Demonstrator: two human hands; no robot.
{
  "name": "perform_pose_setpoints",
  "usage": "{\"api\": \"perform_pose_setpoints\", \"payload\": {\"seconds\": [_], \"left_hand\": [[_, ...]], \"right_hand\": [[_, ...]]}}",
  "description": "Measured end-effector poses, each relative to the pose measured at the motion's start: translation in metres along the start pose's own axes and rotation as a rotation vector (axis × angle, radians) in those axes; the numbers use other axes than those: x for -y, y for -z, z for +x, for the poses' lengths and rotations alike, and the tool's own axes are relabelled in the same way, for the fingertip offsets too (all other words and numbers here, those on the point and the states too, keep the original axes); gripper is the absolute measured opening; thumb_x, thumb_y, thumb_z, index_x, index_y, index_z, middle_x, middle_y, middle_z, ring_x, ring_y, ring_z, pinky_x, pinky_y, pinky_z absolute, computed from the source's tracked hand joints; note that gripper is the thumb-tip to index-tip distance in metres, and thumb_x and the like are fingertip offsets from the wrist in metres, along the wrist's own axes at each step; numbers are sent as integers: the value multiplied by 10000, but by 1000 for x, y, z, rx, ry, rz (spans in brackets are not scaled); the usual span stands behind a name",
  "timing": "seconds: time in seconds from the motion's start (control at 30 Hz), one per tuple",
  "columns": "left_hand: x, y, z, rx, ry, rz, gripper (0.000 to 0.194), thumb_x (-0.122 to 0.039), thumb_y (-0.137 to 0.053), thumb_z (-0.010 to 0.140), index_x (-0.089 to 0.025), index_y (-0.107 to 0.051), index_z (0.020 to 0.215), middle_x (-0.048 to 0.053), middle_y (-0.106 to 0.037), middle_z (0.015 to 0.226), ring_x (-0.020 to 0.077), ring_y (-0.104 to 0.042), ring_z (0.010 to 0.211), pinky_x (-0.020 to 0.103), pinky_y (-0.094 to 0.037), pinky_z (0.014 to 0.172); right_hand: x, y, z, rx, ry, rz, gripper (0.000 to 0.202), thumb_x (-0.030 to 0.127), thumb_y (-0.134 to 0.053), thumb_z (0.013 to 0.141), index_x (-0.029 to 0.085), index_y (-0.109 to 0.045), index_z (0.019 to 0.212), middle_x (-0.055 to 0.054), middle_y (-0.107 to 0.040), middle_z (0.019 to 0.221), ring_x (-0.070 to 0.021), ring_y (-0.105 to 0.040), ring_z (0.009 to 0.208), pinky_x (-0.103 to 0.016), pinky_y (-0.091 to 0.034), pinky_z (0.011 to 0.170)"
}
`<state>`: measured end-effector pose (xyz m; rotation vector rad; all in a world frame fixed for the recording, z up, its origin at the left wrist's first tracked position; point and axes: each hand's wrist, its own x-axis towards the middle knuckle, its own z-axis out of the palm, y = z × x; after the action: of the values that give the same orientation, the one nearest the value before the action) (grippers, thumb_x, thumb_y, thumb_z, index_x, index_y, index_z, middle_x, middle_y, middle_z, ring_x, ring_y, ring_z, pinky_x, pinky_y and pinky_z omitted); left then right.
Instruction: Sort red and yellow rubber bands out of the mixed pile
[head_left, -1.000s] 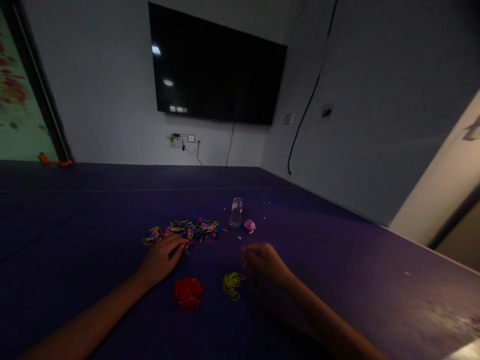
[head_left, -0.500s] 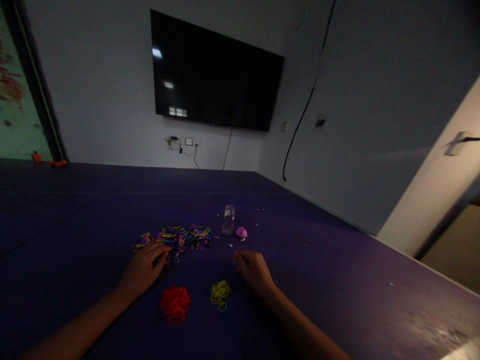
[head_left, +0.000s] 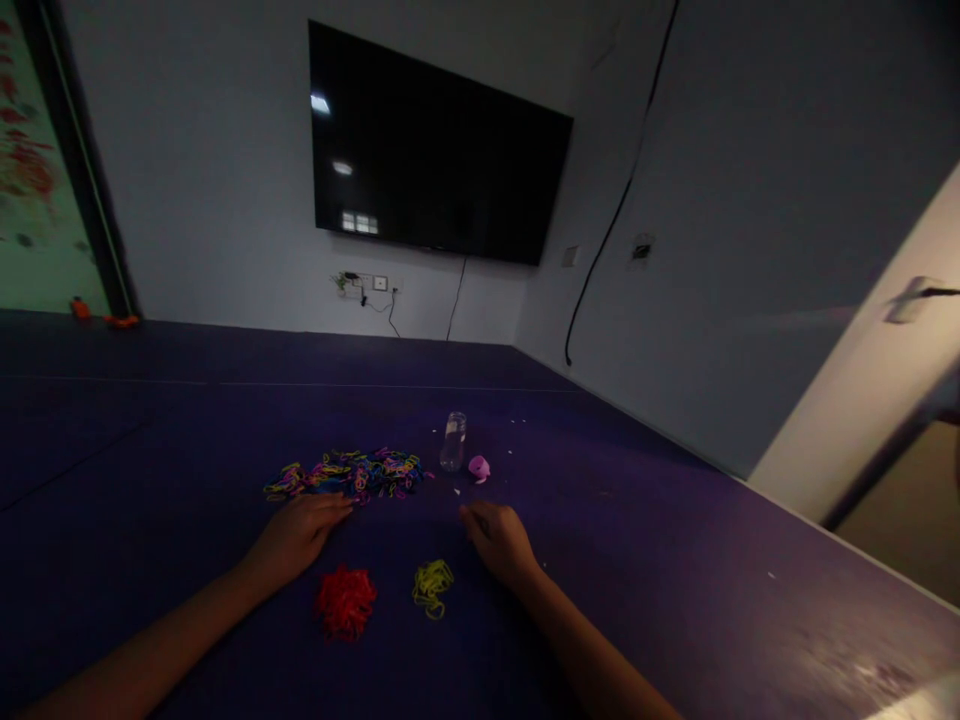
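A loose pile of multicoloured rubber bands (head_left: 360, 472) lies on the dark purple surface. My left hand (head_left: 304, 528) rests at its near edge, fingers stretched out towards the right, with no band visible in them. To the right, my right hand (head_left: 499, 540) is closed, its fingers curled; whatever they may hold is hidden. Closer to me sit a heap of red rubber bands (head_left: 345, 602) and a smaller heap of yellow-green rubber bands (head_left: 432, 587). Beyond my right hand stands a clear bottle (head_left: 453, 443), and a pink cap-like piece (head_left: 479, 468) lies beside it.
Small white scraps (head_left: 457, 491) are scattered around the bottle. At the back, a large black television (head_left: 442, 150) hangs on the wall above sockets and cables. A dark cable (head_left: 600, 245) runs down the right wall, and a pale door (head_left: 855, 340) stands at far right.
My left hand has drawn slightly back from the pile, its fingers straighter and closer together. My right hand stays curled in about the same place. The view has shifted slightly.
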<state>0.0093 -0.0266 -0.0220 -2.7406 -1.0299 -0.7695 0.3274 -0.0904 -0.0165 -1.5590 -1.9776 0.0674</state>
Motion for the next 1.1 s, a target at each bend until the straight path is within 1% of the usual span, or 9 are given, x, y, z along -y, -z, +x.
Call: {"api": "perform_pose_setpoints", "payload": {"seconds": [0.2,0.3,0.4,0.6,0.73,0.83,0.9,1.0,1.1], "left_hand": [[8,-1,7,-108,75,72,416,-42,-372,780,-184,-695,1000,84,-695,1059,234,-623,1016,424,-488,890],[0,-1,13,-108,33,39,388,-103,-376,846,-185,-637,1122,89,-649,1160,235,-578,1092,435,-459,932],[-7,-3,19,-66,-18,11,368,-170,-372,892,-189,-588,1190,89,-601,1239,236,-530,1156,451,-425,963],[-17,-11,34,70,48,43,369,-278,-367,936,-176,-530,1251,102,-501,1350,264,-428,1252,489,-360,997],[-28,-14,47,97,18,4,400,-295,-379,945,-215,-430,1334,68,-450,1397,246,-360,1301,468,-320,1025],[-32,-12,51,100,0,-31,373,-282,-388,945,-207,-460,1303,68,-513,1342,247,-391,1278,460,-328,1015],[-32,-9,50,85,-1,-36,316,-257,-388,944,-186,-546,1207,78,-605,1222,248,-459,1215,438,-361,988],[-31,-5,47,55,-5,-13,272,-235,-389,937,-169,-640,1017,86,-676,1011,247,-559,1061,413,-415,922],[-29,-4,46,1,5,9,273,-246,-395,932,-169,-639,1028,96,-663,1053,249,-562,1046,422,-422,913]], "right_hand": [[0,2,-1,-42,18,2,338,306,-389,907,173,-589,669,-32,-619,611,-137,-557,541,-229,-350,537],[6,-3,9,-102,104,96,255,211,-391,886,169,-637,940,-80,-680,891,-178,-624,806,-267,-448,724],[17,-17,32,-15,277,148,422,58,-356,817,167,-573,1162,-92,-631,1125,-175,-568,1046,-313,-428,908],[33,-44,74,92,391,21,506,-12,-366,743,135,-586,1174,-107,-569,1239,-180,-486,1170,-338,-362,1011],[31,-45,78,134,488,21,450,17,-413,742,155,-627,1113,-96,-598,1207,-184,-503,1155,-338,-378,987],[28,-44,75,149,596,109,403,25,-413,749,184,-672,1014,-65,-649,1125,-168,-547,1100,-322,-391,961],[26,-43,74,89,573,149,401,22,-403,751,197,-687,974,-51,-672,1073,-169,-573,1060,-334,-397,948],[25,-42,76,0,419,131,422,10,-399,733,202,-696,962,-52,-682,1045,-186,-592,1016,-353,-411,926],[25,-41,79,2,298,54,461,-4,-399,712,190,-688,1014,-70,-664,1086,-200,-573,1042,-347,-402,940]]}}
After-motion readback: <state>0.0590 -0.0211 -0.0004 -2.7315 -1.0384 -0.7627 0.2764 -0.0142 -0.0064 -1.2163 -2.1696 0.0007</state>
